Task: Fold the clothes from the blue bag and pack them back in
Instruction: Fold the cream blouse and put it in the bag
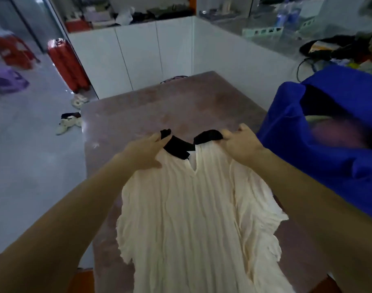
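- On the brown table [181, 106], a cream pleated garment [191, 208] is spread lengthwise, with its neck toward the far end and its hem running out of view at the near edge.
- A black collar [176, 146] is seen at the neck, parted into two flaps above a V-shaped opening.
- The left flap is gripped by the left hand [147, 151], whose fingers are curled round the cloth at the shoulder.
- The right flap is gripped by the right hand [240, 144], whose fingers are likewise curled over the black cloth.
- Whether the shoulders are lifted off the table cannot be told.
- The blue bag [328, 166] is set at the right side of the table, just beside the garment, with its mouth open; blurred purplish cloth is seen inside it.
- A red suitcase [68, 64] is stood on the pale floor [33, 166] at the far left, next to a white partition [138, 56].
- Light shoes [69, 122] are left on the floor beside the table's left edge.
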`<state>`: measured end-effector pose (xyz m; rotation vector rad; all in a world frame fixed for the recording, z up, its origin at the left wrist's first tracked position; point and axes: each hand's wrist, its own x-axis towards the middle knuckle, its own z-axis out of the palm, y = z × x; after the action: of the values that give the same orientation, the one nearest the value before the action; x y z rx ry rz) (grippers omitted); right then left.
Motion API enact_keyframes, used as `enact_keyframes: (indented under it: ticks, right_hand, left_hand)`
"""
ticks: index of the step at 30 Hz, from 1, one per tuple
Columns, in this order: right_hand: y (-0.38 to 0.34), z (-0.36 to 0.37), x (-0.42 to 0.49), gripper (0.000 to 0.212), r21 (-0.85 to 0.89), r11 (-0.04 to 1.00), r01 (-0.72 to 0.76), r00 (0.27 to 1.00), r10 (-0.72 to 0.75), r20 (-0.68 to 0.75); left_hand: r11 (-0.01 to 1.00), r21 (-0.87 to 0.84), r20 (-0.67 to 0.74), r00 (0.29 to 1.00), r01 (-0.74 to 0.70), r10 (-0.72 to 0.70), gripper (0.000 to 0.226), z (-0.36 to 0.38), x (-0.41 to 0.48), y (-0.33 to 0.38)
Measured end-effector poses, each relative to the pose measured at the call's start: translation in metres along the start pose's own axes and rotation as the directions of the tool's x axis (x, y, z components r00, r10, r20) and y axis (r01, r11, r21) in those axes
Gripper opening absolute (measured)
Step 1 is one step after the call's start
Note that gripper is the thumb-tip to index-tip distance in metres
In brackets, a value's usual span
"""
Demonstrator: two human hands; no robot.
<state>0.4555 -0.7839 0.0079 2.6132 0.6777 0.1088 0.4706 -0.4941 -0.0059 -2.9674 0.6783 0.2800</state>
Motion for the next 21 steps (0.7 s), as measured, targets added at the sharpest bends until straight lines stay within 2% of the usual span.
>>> enact_keyframes:
  ticks: [2, 3, 4, 6, 7, 8, 10, 11, 13, 15, 18, 20, 21]
  right_hand:
    - [0.006, 0.011, 0.022, 0.031, 0.050, 0.998, 0.045, 0.994, -0.040, -0.104]
    - [0.009, 0.021, 0.034, 0.031, 0.062, 0.997, 0.045, 0.996, -0.040, -0.076]
    - [0.009, 0.027, 0.042, 0.036, 0.052, 0.999, 0.014, 1.000, -0.013, -0.021]
    - [0.005, 0.042, 0.056, 0.051, 0.068, 0.994, -0.085, 0.995, 0.087, -0.039]
    - [0.003, 0.050, 0.060, 0.058, 0.109, 0.985, -0.133, 0.989, 0.140, -0.055]
    - [-0.002, 0.060, 0.060, 0.062, 0.154, 0.971, -0.181, 0.983, 0.184, -0.003]
    - [-0.016, 0.086, 0.049, 0.064, 0.292, 0.913, -0.285, 0.952, 0.235, 0.196]
    - [-0.025, 0.096, 0.042, 0.067, 0.322, 0.892, -0.316, 0.941, 0.249, 0.231]
    - [-0.038, 0.108, 0.018, 0.075, 0.397, 0.846, -0.355, 0.933, 0.290, 0.214]
    - [-0.041, 0.118, -0.010, 0.081, 0.516, 0.762, -0.392, 0.919, 0.295, 0.262]
    - [-0.032, 0.128, -0.053, 0.087, 0.716, 0.509, -0.478, 0.878, 0.283, 0.385]
    - [-0.027, 0.132, -0.074, 0.083, 0.749, 0.451, -0.485, 0.873, 0.294, 0.388]
    - [-0.025, 0.136, -0.078, 0.076, 0.711, 0.491, -0.504, 0.864, 0.296, 0.408]
  left_hand:
    - [1.000, 0.021, -0.002, 1.000, 0.017, -0.017, 0.098, 0.010, 0.023, -0.005]
    - [0.998, 0.035, -0.011, 0.999, 0.043, -0.043, 0.097, 0.014, 0.033, -0.006]
    - [0.995, 0.058, -0.023, 0.996, 0.087, -0.085, 0.095, 0.019, 0.042, -0.006]
    - [0.978, 0.126, -0.067, 0.985, 0.166, -0.158, 0.090, 0.030, 0.053, 0.003]
    - [0.972, 0.149, -0.071, 0.982, 0.184, -0.175, 0.089, 0.037, 0.055, 0.008]
    - [0.967, 0.146, -0.055, 0.977, 0.210, -0.204, 0.089, 0.047, 0.056, 0.014]
    - [0.963, 0.001, -0.006, 0.963, 0.268, -0.268, 0.091, 0.072, 0.052, 0.021]
    - [0.949, -0.096, -0.001, 0.954, 0.299, -0.300, 0.093, 0.084, 0.046, 0.022]
    - [0.895, -0.275, -0.012, 0.929, 0.352, -0.370, 0.093, 0.105, 0.030, 0.020]
    - [0.790, -0.432, 0.034, 0.883, 0.435, -0.467, 0.084, 0.122, 0.010, 0.012]
    - [0.663, -0.469, 0.170, 0.796, 0.584, -0.581, 0.069, 0.143, -0.025, -0.008]
    - [0.644, -0.454, 0.165, 0.768, 0.616, -0.619, 0.067, 0.153, -0.047, -0.015]
    - [0.639, -0.461, 0.154, 0.765, 0.615, -0.625, 0.067, 0.160, -0.053, -0.015]
